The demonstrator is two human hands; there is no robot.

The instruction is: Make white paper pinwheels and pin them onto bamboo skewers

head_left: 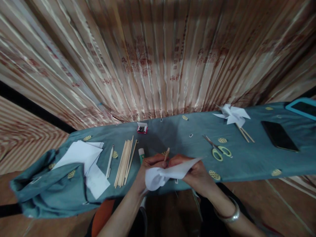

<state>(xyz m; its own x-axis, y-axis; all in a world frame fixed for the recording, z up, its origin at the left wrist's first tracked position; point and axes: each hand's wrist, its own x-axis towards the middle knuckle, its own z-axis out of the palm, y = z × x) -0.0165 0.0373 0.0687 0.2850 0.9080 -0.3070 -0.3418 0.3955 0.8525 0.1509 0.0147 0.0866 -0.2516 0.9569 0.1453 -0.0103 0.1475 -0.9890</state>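
My left hand [150, 166] and my right hand [195, 172] meet over the near edge of a table covered in teal cloth [172, 131]. Together they pinch a folded white paper shape [168, 173] against a thin wooden stick [167, 153] that pokes up between the fingers. Both hands are closed on the paper and stick. A silver bangle [229, 215] sits on my right wrist.
A bundle of wooden sticks [125, 162], a white pen [109, 161], a glue stick [141, 153] and white paper sheets [84, 161] lie at left. Yellow-handled scissors [218, 149], a finished paper pinwheel [233, 115], a black phone [278, 135] and a small red box [142, 128] lie further off. Striped curtain behind.
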